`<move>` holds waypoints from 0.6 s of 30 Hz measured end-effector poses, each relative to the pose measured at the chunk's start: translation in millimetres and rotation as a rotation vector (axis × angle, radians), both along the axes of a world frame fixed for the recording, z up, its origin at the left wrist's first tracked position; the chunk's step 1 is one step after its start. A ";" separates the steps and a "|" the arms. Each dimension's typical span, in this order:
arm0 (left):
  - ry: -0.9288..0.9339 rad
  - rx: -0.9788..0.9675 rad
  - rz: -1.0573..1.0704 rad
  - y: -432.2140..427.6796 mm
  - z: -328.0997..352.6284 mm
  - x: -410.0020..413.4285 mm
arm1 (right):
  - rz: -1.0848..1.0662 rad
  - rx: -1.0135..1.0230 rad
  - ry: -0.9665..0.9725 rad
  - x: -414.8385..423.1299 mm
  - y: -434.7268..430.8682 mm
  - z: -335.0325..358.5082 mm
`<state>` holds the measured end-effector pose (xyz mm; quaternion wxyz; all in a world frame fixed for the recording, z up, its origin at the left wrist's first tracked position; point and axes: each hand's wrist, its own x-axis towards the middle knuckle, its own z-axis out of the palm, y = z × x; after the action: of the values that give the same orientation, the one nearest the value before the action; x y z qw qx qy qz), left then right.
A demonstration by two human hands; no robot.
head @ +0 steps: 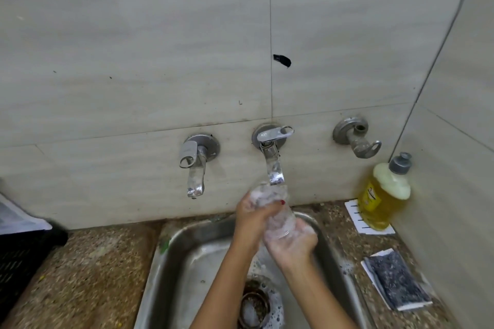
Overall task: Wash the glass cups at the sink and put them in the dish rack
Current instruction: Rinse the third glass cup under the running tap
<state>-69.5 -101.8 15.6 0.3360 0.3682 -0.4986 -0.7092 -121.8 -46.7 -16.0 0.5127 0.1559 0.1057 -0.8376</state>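
Note:
A soapy clear glass cup (278, 215) is held tilted over the steel sink (171, 262), right under the middle tap (274, 168). My left hand (252, 218) wraps its fingers round the cup's upper part. My right hand (292, 244) cups its lower end from below, foam on the fingers. Suds hide most of the glass, and I cannot tell whether water is running. At the far left stands a black dish rack (21, 256), only partly in view.
A second tap (195, 165) is to the left and a wall valve (358, 139) to the right. A yellow dish-soap bottle (382, 197) and a dark scrub pad (395, 279) sit on the speckled counter on the right. Foam surrounds the sink drain (254, 307).

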 end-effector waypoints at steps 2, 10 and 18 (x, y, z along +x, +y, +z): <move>-0.171 -0.245 0.002 2.6 3.1 -7.3 | -0.034 0.072 -0.031 -0.8 -1.1 4.6; -0.499 -0.870 -0.041 4.6 5.2 -4.1 | 0.103 0.380 0.161 -5.5 -1.1 1.8; -0.894 -1.023 -0.098 4.0 15.4 0.3 | 0.200 0.515 0.272 1.4 -8.6 -5.0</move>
<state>-69.2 -97.8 31.0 0.1970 0.3976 -0.8782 -0.1783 -120.4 -55.3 -21.1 0.5174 0.1562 0.3969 -0.7419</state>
